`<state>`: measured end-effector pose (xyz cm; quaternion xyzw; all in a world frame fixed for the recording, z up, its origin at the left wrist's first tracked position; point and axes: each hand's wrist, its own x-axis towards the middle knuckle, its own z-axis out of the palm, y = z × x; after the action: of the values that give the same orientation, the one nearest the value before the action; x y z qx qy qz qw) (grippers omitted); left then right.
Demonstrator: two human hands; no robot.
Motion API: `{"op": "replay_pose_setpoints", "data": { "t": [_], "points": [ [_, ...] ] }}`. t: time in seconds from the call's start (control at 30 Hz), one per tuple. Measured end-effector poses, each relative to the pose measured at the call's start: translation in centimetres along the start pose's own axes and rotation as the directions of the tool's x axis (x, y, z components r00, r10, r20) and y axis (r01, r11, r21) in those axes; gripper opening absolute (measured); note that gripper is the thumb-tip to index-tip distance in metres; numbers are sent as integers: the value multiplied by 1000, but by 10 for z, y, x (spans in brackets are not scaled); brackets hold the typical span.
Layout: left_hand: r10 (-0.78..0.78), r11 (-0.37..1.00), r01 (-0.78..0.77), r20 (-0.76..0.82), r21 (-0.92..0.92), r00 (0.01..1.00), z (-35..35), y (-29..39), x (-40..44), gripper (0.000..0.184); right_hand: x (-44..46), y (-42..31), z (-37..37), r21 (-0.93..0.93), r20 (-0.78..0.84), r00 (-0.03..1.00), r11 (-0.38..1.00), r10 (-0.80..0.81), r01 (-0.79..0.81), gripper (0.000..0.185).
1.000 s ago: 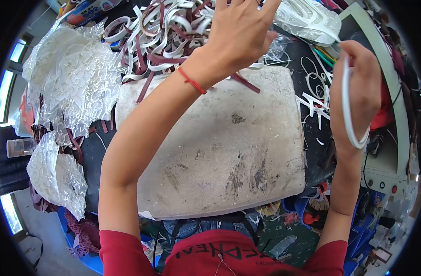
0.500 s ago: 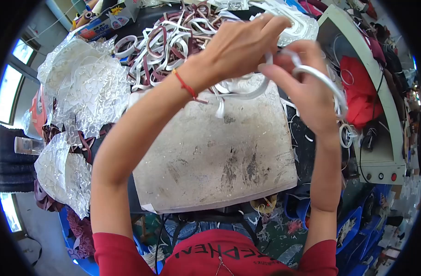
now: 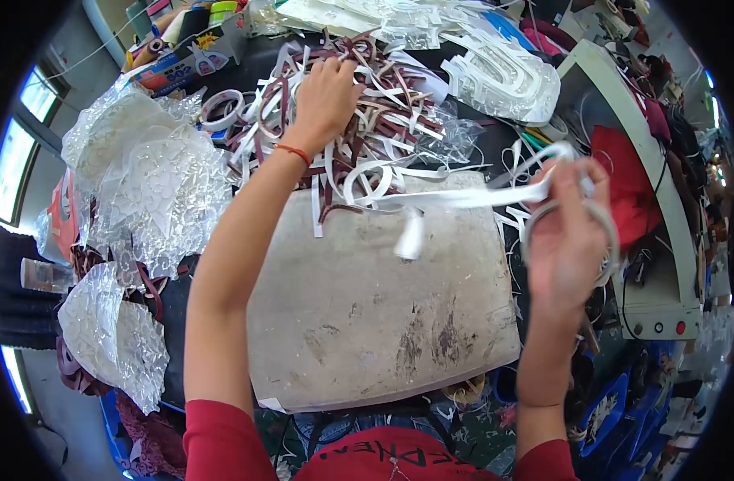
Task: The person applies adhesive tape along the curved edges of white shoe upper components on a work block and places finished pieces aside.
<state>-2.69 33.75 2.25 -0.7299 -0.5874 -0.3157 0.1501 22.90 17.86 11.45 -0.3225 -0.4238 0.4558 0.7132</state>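
Observation:
My left hand (image 3: 327, 100) is down on a tangled pile of white and maroon strips (image 3: 395, 120) at the back of the board. Its fingers are curled into the pile and their tips are hidden, so what they grip does not show. At the right, my right hand (image 3: 571, 228), blurred by motion, is closed on white strips (image 3: 495, 196). One stretches left from the hand across the board, and a loop hangs about the wrist side. A short blurred white end (image 3: 410, 234) hangs above the worn board (image 3: 375, 313).
Clear plastic sheets with white pieces (image 3: 162, 180) lie at the left. A roll of tape (image 3: 222, 110) sits beside the pile. More white cut pieces (image 3: 503, 76) are at the back right, near a pale machine frame (image 3: 632, 112) with red cloth (image 3: 624, 188).
My left hand has moved from beside my right hand leftward into the strip pile. My right hand has shifted right and down, drawing white strip out across the board.

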Motion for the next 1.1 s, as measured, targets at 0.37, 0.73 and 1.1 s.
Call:
{"op": "replay_pose_setpoints", "data": {
  "t": [0.37, 0.73, 1.1],
  "points": [
    [482, 858, -297, 456, -420, 748, -123, 126, -185, 44, -141, 45, -63, -296, -34, 952, 907, 304, -300, 21],
    [184, 939, -28, 433, -342, 882, -189, 101, -246, 39, -173, 34, -80, -507, 26, 849, 739, 527, -443, 31],
    [196, 932, -1, 499, -363, 844, -202, 118, -302, 60, -188, 28, -38, -682, 525, 795, 710, 305, 178, 21]
  ]
}}
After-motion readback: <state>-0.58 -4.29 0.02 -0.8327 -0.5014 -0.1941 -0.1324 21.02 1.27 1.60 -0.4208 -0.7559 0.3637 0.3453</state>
